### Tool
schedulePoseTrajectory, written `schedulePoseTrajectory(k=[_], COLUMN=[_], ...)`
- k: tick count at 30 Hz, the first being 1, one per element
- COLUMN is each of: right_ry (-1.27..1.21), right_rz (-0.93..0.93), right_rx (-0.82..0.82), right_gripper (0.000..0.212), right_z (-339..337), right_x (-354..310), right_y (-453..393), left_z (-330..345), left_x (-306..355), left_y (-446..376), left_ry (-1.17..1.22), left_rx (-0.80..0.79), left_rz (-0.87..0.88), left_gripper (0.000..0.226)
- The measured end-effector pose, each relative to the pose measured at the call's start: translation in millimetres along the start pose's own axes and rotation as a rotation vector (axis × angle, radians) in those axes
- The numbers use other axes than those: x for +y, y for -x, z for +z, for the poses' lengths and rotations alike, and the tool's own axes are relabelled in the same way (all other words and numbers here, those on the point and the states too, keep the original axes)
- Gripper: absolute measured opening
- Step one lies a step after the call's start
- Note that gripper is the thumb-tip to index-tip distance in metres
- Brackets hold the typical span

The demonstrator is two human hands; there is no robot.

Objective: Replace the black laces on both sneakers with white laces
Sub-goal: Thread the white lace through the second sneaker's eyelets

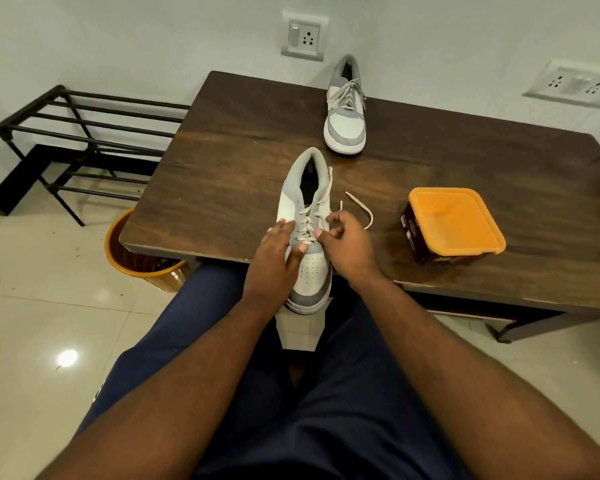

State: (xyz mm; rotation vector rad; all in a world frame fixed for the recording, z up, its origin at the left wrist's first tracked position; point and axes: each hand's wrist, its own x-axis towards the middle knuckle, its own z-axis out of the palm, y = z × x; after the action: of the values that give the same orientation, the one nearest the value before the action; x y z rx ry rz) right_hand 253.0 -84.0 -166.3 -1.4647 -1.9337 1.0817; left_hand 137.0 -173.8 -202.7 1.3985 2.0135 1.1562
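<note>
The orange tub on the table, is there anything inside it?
No, the orange tub stands open on the table and only its bare orange bottom shows inside.

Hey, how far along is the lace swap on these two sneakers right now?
Done: the far grey-and-white sneaker by the wall already wears white laces.

In hand: the near grey-and-white sneaker is mostly laced in white; the left hand rests on it while the right hand pinches the white lace.

Left: the lace's loose ends lie on the dark wooden table, untied.
</note>
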Motion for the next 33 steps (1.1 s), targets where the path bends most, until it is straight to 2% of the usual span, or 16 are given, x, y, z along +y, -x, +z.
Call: schedulePoseTrajectory(k=[1,5,8,10,12,15,17,19,21,22,24,26,28,30,31,33], right_ry=[0.039,0.029,-0.092,-0.198,-0.362,-0.568,-0.643,-0.642,-0.558,-0.481,-0.312,-0.169,-0.107,-0.099,-0.095,-0.071], right_rz=[0.009,0.125,0.219,0.197,0.162,0.137,0.149,0.121,0.047,-0.003,-0.108,-0.204,-0.207,-0.151,-0.116,-0.067], right_rx=[0.001,-0.172,-0.445,-0.610,-0.667,-0.613,-0.529,-0.434,-0.353,-0.322,-0.296,-0.305,-0.301,-0.209,-0.153,-0.088], right_gripper=[0.006,0.024,0.022,0.017,0.015,0.019,0.022,0.017,0.011,0.019,0.035,0.031,0.013,0.011,0.012,0.013], right_z=[-1.3,-12.6,-29.1,-35.7,-37.0,-34.4,-32.5,-29.1,-25.3,-23.7,-17.3,-11.2,-9.5,-12.8,-15.0,-20.7], right_x=[-1.0,-19.3,-38.2,-48.4,-55.5,-61.1,-61.1,-57.6,-53.2,-50.2,-45.7,-42.4,-39.7,-32.8,-28.8,-26.1], right_y=[-0.2,7.3,22.4,34.6,41.0,38.8,33.5,29.8,26.7,25.4,23.1,20.8,18.2,12.7,8.8,1.8], left_z=[-0.3,-4.3,-5.8,-5.8,-7.6,-15.2,-20.6,-25.9,-29.4,-31.7,-34.8,-38.0,-41.6,-47.7,-50.7,-51.3], left_x=[-0.3,0.6,2.0,2.3,5.9,22.9,30.8,34.8,32.1,31.6,28.5,29.3,27.7,24.6,23.2,26.1], left_y=[0.0,2.1,1.4,0.8,3.2,9.9,15.5,20.4,21.6,21.2,19.0,18.9,17.4,16.2,14.9,15.4], left_ry=[0.020,0.118,0.062,0.023,0.077,0.478,0.733,0.825,0.882,0.926,1.005,1.043,1.073,1.099,1.067,0.854], left_rx=[0.019,0.102,0.137,0.171,0.205,0.077,-0.016,0.026,0.124,0.140,0.102,0.063,0.061,0.004,-0.056,-0.191], left_rz=[0.019,0.044,0.108,0.091,0.069,-0.014,-0.147,-0.245,-0.288,-0.285,-0.246,-0.200,-0.227,-0.301,-0.329,-0.336], left_gripper=[0.053,0.037,0.035,0.039,0.035,0.012,0.022,0.026,0.018,0.021,0.042,0.051,0.041,0.036,0.041,0.045])
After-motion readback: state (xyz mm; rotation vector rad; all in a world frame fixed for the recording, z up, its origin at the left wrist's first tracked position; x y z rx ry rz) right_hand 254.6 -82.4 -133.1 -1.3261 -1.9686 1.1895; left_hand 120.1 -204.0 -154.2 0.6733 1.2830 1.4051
